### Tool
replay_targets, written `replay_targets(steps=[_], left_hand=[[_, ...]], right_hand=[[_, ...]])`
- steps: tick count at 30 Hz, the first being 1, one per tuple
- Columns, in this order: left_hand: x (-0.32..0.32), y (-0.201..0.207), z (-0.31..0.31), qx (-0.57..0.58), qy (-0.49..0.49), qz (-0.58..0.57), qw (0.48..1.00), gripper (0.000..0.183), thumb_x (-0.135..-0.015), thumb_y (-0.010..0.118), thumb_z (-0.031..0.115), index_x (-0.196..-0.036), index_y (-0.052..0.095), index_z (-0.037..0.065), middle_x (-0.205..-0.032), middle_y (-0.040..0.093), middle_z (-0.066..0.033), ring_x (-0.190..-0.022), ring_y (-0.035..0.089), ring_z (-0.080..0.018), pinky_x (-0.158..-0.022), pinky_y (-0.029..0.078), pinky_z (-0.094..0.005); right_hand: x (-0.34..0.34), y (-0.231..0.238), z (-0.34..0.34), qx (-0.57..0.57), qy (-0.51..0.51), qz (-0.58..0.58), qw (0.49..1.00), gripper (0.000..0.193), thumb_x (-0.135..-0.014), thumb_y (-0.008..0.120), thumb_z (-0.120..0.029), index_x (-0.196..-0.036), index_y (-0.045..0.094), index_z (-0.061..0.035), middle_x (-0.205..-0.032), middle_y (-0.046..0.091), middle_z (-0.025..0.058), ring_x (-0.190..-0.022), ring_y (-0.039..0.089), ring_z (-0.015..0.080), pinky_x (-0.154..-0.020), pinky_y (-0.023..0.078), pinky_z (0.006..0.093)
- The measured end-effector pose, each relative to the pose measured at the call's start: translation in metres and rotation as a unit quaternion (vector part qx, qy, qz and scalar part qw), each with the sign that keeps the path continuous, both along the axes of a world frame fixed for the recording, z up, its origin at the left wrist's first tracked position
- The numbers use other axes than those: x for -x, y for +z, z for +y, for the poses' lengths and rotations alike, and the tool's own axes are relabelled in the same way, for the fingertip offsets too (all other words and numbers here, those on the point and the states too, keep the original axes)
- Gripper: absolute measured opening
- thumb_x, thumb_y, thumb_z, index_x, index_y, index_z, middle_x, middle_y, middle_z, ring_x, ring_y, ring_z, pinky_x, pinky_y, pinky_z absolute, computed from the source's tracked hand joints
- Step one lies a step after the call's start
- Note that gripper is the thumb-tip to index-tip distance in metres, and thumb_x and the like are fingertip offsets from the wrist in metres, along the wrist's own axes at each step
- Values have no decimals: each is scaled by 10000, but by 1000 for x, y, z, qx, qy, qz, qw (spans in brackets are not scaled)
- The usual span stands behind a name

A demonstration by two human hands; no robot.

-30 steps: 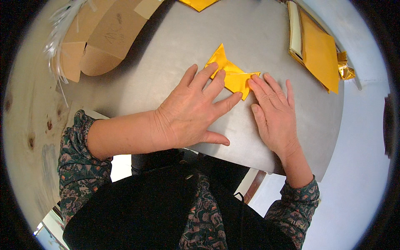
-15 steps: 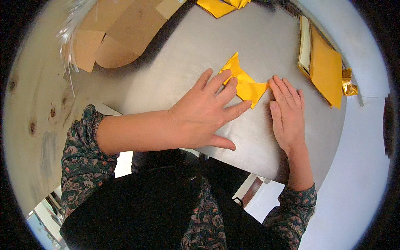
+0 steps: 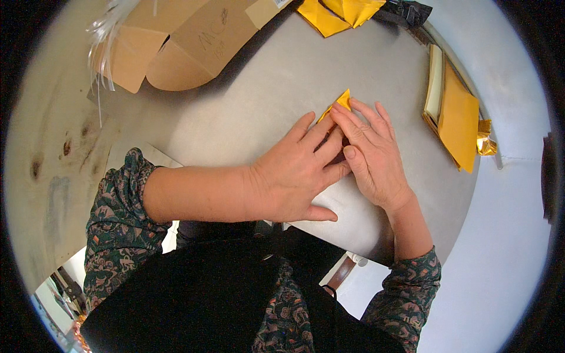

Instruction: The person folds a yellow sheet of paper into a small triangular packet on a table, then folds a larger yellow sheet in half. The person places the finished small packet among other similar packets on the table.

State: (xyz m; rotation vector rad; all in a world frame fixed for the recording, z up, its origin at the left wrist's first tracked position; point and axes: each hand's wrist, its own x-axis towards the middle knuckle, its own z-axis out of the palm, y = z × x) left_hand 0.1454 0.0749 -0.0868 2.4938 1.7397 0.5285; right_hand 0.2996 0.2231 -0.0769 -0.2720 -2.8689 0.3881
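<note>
A small piece of folded gold paper [image 3: 344,100] lies on the grey tabletop [image 3: 235,109], mostly covered by my hands, with only its pointed far corner and a thin edge showing. My left hand [image 3: 297,170] rests over it from the left, fingers spread and thumb held out to the side. From the right, my right hand [image 3: 379,159] lies flat across the paper, its stretched fingers meeting and partly overlapping the left fingertips. Both hands are open and press down rather than grip.
An open cardboard box [image 3: 203,47] stands at the far left, with clear plastic strips [image 3: 107,50] beside it. Folded gold pieces [image 3: 329,22] and black plastic [image 3: 412,12] lie at the far edge. On the right are a stack of gold sheets [image 3: 459,115] and crumpled gold foil [image 3: 485,144].
My right hand has moved left from the paper's right tip onto the paper, against my left fingers. The paper's right part, visible before, is now covered. The whole view has shifted slightly.
</note>
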Motion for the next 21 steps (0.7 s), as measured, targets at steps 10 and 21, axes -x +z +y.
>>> replay_targets(steps=[10, 21], left_hand=[[-2, 2, 2, 12, 3, 5, 1000, 927, -805, 653, 649, -1347, 506, -88, -1397, 446, -340, -1361, 371, -483, -1117, 282, -573], [-4, 1, 2, 8, 16, 10, 1000, 977, -795, 660, 647, -1368, 475, -122, -1352, 483, -315, -1316, 407, -460, -1115, 289, -563]], right_hand=[[4, -3, -2, -67, -68, -36, 995, 455, -1014, 459, -320, -1446, 527, -195, -1458, 550, -14, -1419, 396, 265, -1217, 106, 566], [11, -6, 7, -54, -96, -31, 993, 436, -1053, 386, -330, -1437, 540, -192, -1469, 539, -6, -1415, 398, 272, -1205, 132, 579]])
